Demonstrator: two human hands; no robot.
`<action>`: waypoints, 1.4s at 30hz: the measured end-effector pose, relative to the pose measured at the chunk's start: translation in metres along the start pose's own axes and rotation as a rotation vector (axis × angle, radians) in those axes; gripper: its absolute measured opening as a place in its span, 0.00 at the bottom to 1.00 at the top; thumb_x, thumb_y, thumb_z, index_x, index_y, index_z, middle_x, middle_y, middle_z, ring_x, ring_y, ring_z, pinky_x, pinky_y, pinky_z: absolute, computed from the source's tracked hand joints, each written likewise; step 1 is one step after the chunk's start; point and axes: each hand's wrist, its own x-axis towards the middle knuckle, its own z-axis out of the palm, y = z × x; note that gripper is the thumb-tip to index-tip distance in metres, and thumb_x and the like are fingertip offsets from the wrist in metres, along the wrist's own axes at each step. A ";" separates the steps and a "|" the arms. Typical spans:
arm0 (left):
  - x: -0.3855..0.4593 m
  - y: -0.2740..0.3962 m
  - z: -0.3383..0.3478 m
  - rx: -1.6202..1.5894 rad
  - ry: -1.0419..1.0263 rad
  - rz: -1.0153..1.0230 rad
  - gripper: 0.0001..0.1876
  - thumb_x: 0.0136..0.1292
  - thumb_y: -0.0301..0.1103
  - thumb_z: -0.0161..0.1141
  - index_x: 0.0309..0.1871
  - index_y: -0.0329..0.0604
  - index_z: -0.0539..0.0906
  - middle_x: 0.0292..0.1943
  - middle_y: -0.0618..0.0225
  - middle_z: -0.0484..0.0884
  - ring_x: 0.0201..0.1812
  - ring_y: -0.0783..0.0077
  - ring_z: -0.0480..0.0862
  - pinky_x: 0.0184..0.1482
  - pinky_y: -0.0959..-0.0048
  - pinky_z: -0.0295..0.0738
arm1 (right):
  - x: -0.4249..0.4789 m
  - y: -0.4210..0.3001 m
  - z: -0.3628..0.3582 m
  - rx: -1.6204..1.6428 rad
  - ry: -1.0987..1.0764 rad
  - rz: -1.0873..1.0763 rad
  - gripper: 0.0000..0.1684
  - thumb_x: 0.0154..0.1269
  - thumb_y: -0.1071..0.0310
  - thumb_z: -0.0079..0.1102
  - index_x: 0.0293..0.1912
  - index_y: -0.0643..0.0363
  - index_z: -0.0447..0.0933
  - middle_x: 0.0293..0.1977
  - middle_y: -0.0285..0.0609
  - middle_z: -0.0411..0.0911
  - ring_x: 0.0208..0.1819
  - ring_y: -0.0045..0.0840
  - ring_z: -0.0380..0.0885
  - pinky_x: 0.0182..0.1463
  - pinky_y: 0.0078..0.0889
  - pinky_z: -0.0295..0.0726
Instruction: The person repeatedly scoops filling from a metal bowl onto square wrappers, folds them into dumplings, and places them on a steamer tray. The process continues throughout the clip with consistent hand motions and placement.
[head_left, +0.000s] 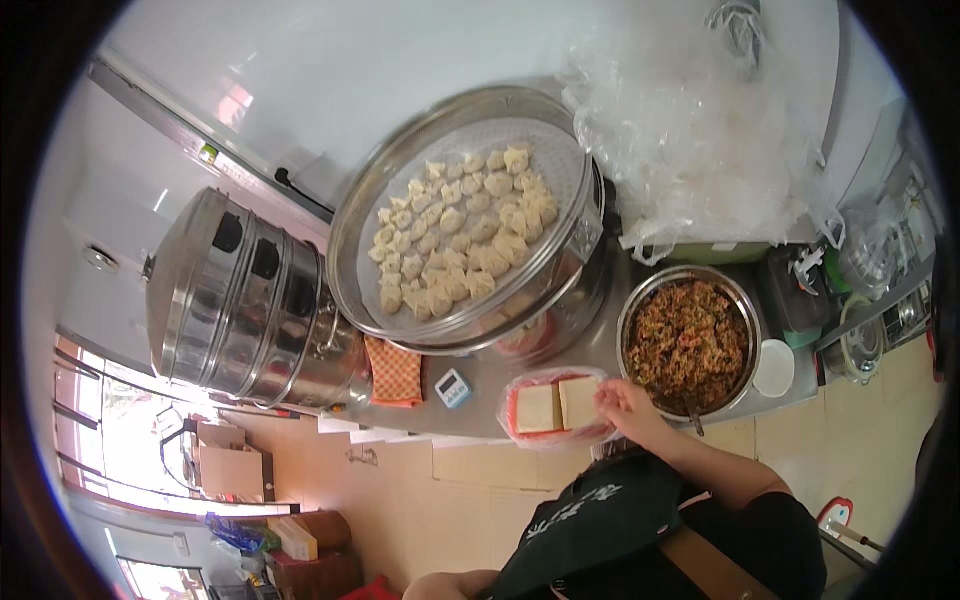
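Observation:
My right hand (628, 407) is at the right edge of a stack of square dough wrappers (579, 401), fingers bent; whether they pinch a wrapper is unclear. A second wrapper stack (536, 409) sits beside it in a red tray lined with clear plastic (512, 431). My left hand is out of view; only part of that arm shows at the bottom. Just right of my right hand is a steel bowl (752, 330) of chopped filling (686, 337), a utensil handle (697, 426) over its near rim. Beyond the wrappers, a round steamer tier (352, 259) holds many wrapped dumplings (457, 232) on a perforated white liner.
A lidded, stacked steel steamer (240, 300) stands at left. Between it and the wrappers are a checkered cloth (395, 373) and a small digital timer (453, 388). Clear plastic bags (690, 142) pile up behind the bowl. A white round lid (774, 369) lies right of it.

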 end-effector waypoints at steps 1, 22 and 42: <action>-0.002 0.001 0.002 -0.005 0.009 -0.003 0.19 0.67 0.42 0.50 0.55 0.40 0.72 0.58 0.46 0.67 0.48 0.49 0.78 0.50 0.50 0.77 | -0.001 -0.004 0.001 -0.173 0.061 -0.077 0.15 0.59 0.71 0.59 0.46 0.63 0.72 0.36 0.40 0.77 0.29 0.19 0.77 0.31 0.22 0.75; -0.003 0.000 0.007 0.157 0.193 0.005 0.27 0.70 0.53 0.43 0.56 0.36 0.70 0.56 0.39 0.69 0.49 0.47 0.81 0.48 0.55 0.81 | 0.040 0.029 0.020 -1.440 0.003 -0.821 0.20 0.58 0.68 0.50 0.49 0.68 0.75 0.57 0.50 0.70 0.65 0.41 0.63 0.69 0.59 0.52; -0.167 -0.123 -0.062 1.481 0.828 -1.268 0.03 0.54 0.23 0.62 0.32 0.38 0.81 0.31 0.63 0.78 0.34 0.64 0.78 0.33 0.70 0.73 | 0.049 0.044 0.023 -1.243 -0.036 -0.867 0.20 0.53 0.69 0.53 0.47 0.61 0.77 0.45 0.39 0.78 0.60 0.35 0.70 0.70 0.58 0.52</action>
